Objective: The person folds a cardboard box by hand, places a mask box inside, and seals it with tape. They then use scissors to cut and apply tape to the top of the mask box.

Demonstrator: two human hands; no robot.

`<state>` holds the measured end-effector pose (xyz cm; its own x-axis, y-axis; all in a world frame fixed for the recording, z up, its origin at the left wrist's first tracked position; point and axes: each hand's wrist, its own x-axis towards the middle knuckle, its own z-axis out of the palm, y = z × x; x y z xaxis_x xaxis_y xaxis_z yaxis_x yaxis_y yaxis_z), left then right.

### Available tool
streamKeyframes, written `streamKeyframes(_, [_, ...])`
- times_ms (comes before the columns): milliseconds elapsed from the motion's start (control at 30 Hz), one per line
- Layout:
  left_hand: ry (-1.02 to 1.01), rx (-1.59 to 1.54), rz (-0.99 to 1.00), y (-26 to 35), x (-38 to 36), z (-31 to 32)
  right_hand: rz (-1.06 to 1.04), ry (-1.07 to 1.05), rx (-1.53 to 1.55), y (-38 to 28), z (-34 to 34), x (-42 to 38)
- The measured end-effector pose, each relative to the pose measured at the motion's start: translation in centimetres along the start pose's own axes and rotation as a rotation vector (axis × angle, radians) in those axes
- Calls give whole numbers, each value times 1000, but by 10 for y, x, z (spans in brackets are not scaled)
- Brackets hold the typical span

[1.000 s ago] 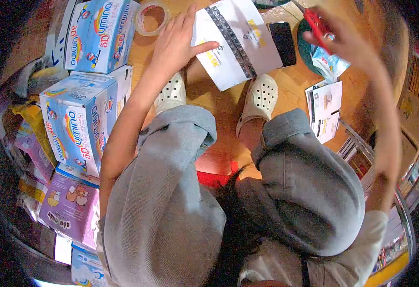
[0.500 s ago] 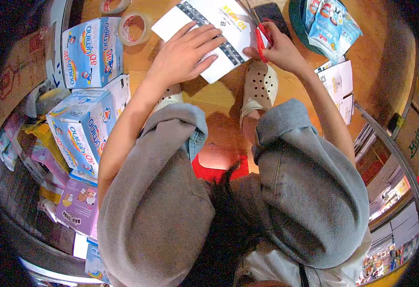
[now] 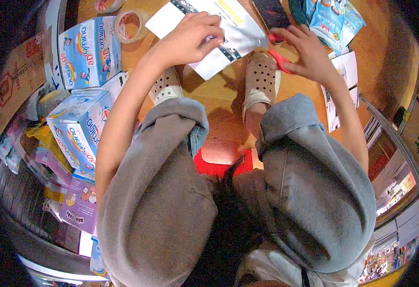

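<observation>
A white packet (image 3: 240,24) printed "5D MASK", with a dark patterned strip across it, lies at the top over the wooden floor. My left hand (image 3: 190,40) is on its left part, fingers bent and thumb near the strip. To the right, my right hand (image 3: 312,57) holds red-handled scissors (image 3: 280,62), the thumb at one handle and the fingers at the other, spread apart. The scissors are beside the packet's right corner, and their blades are hard to make out. A dark phone (image 3: 270,12) lies just beyond my right fingers.
Blue Umino boxes (image 3: 87,52) are stacked at left, with a purple box (image 3: 79,203) nearer me. Clear tape rolls (image 3: 129,27) lie beside them. Blue packets (image 3: 331,24) and a printed sheet (image 3: 341,91) are at right. My feet wear beige clogs (image 3: 260,79).
My left fingers have gone from lying flat to bent on the packet. My right hand has moved right and slightly nearer me with the scissors, whose handles have spread apart.
</observation>
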<state>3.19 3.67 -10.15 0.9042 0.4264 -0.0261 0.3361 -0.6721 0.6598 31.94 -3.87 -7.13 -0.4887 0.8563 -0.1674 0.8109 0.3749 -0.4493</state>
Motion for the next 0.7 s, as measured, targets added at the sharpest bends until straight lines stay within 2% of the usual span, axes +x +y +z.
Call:
streamKeyframes(100, [10,48,-5,0,2,3,-69,-111,-180,-11,-18,-14])
streamKeyframes(200, [32,35,2,-2,2,4,-54,-146,-207,-20,-22,-14])
streamKeyframes(300, [34,15,17,-5,2,5,-65,-117,-281,-22,-21,-6])
streamKeyframes(400, [42,1,1,-4,1,5,-181,-82,-363,-23,-18,1])
streamKeyframes(600, [22,-10,30,-9,0,8,-238,-125,-349,-20,-2,13])
streamKeyframes(700, [-1,4,22,-9,1,6,-233,-257,-391,-19,-7,19])
